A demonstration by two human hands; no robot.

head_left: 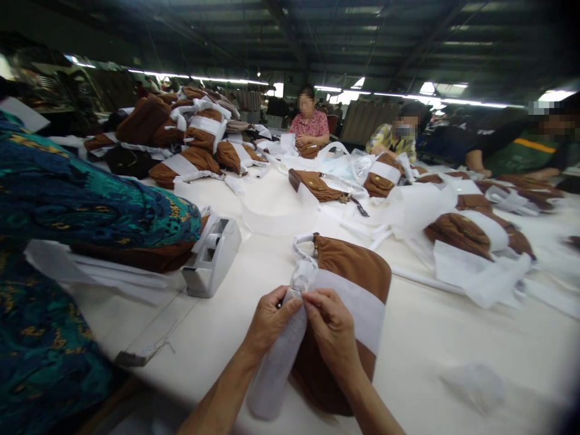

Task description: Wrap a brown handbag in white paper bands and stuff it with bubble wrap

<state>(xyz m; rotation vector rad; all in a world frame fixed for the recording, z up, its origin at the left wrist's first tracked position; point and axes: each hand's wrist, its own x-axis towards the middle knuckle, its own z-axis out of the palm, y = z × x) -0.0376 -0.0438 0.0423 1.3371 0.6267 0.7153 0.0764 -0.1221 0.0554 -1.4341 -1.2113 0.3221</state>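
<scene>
1. In the head view, a broad white table [421, 356] is filling the near and middle scene, its bare surface showing most at near right.
2. A brown bag [353, 257] is lying near the middle of the near side, a white paper band [357, 311] crossing it.
3. The left hand [272, 320] is grasping the white paper wrap [276, 377] at the bag's left edge, thumb pressing on top; the right hand [333, 323] is pinching the same wrap just beside it.
4. A grey tape dispenser [215, 260] is standing left of the bag, near a co-worker's patterned sleeve [136, 202], which is reaching in from the left.
5. A heap of brown bags [147, 121] is rising at far left; another bag [317, 184] is lying beyond the near one, and more bags [462, 235] are resting among loose white paper [475, 275] on the right.
6. Across the table, people in a pink shirt [309, 127], a yellow checked shirt [378, 139] and a dark green top [521, 154] are handling bags.
7. Strip lights [235, 80] are glowing under a dark roof [344, 42].
</scene>
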